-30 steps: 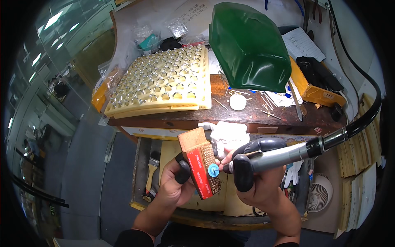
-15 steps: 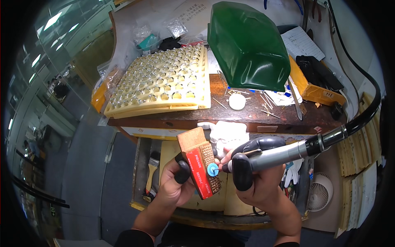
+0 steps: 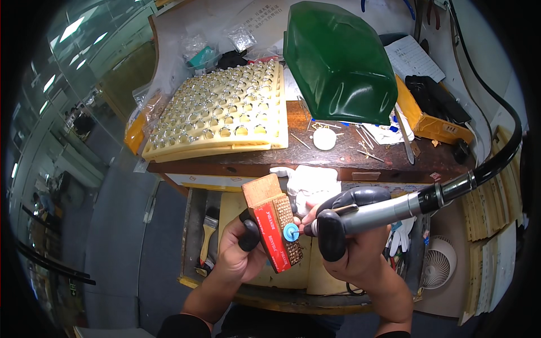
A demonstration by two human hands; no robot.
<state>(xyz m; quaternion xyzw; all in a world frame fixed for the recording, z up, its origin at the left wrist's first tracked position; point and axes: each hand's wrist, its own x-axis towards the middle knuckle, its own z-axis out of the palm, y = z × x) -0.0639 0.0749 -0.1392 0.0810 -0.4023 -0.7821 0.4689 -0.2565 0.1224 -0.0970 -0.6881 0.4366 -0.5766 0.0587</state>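
My left hand (image 3: 239, 260), with a black finger cot on a finger, is closed around a wooden block (image 3: 261, 192). Red printed tape (image 3: 274, 239) wraps part of that block, and rows of small bumpy metal pieces (image 3: 284, 211) line its right side. My right hand (image 3: 363, 256), also wearing black finger cots, grips a silver rotary handpiece (image 3: 389, 213) on a black flexible shaft. A small blue disc (image 3: 291, 232) at the handpiece's tip lies against the metal pieces. Whether it is spinning, I cannot tell.
Below my hands is an open drawer (image 3: 185, 265) with a brush (image 3: 208, 236). On the bench stand a cream tray (image 3: 270, 142) of shiny rings, a large green cover (image 3: 341, 62), a white round piece (image 3: 324, 138) and scattered thin tools. A white fan (image 3: 438, 263) sits right.
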